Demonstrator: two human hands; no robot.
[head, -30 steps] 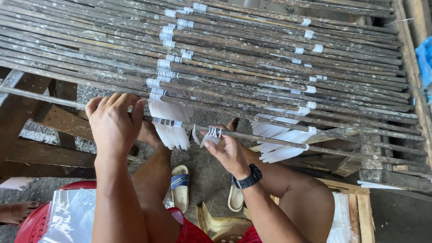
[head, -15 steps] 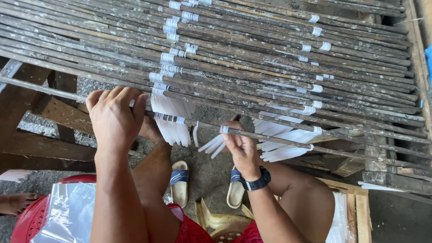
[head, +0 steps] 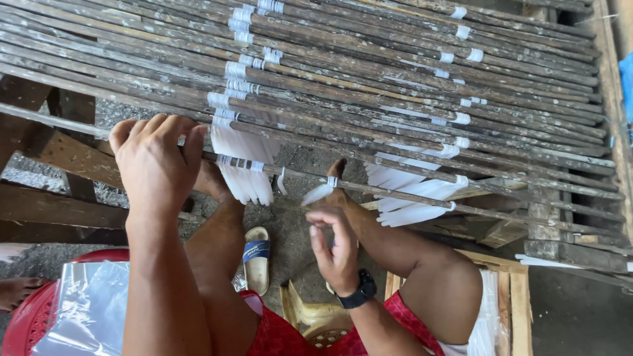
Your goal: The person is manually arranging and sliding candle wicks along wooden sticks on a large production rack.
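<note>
Nearest the camera, a red plastic stool [head: 26,316] with a clear plastic sheet [head: 86,313] on it sits at the lower left, beside the person's bare knees and red shorts [head: 277,333]. Below the knees, on the gravelly floor [head: 297,237], lie a pale sandal with a blue strap [head: 257,257] and a yellowish plastic seat [head: 316,320].

The right hand [head: 336,247], a black watch [head: 359,290] on its wrist, hovers loosely curled with fingers half bent and holds nothing — it sits just under a small white strip [head: 318,193] that hangs from a thin stick [head: 395,191], near it but apart. The left hand [head: 155,165] is closed over the same stick further along its length, fingers wrapped down over the top, gripping it just beside a bunch of white strips [head: 241,165] that hang from the stick in a tight row.

Beyond the hands, more white strips [head: 409,198] fan out beneath the sticks to the right. Farther still, a wide rack of dark wooden sticks [head: 369,72] runs side by side across the view, many bound with small white wrappings [head: 241,13], resting on a rough wooden frame [head: 66,155]. A wooden crate [head: 521,303] stands by the right knee.
</note>
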